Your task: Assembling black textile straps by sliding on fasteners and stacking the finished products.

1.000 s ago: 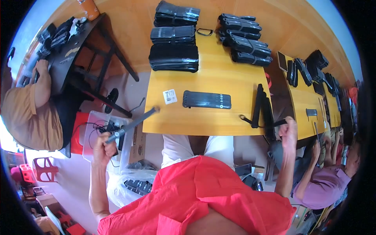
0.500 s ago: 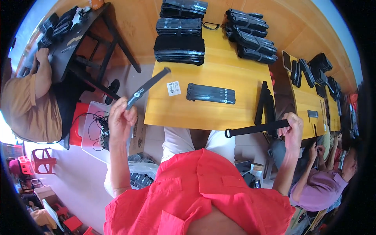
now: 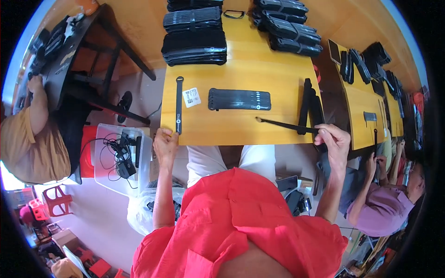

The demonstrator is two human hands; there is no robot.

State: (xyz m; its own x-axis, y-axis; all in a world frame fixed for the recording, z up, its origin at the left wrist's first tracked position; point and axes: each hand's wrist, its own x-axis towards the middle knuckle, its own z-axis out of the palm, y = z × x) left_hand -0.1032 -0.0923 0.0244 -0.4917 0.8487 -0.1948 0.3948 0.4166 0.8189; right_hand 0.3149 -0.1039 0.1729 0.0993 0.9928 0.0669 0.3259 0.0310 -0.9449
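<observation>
My left hand [image 3: 166, 144] is at the near left corner of the yellow table. Its fingers are closed at the near end of a black strap [image 3: 179, 109] with a slotted end and a small white print, which lies along the table's left edge. In my right hand [image 3: 334, 141], pinched by one end, a second black strap [image 3: 287, 125] points left above the near edge. Between the hands lies a flat stack of black straps [image 3: 238, 99] with white prints. A white label [image 3: 191, 97] lies beside the left strap. More long black straps [image 3: 306, 104] rest at the table's right side.
Banded bundles of black straps [image 3: 194, 46] stand at the far left of the table [image 3: 264, 69], and others [image 3: 289, 28] at the far right. A clear bin [image 3: 104, 162] with cables is left of me. Co-workers sit at left [image 3: 34, 143] and right [image 3: 384, 204].
My left hand has lowered its strap from the air onto the table's left edge. My right hand has shifted slightly left, and its strap now slants the other way.
</observation>
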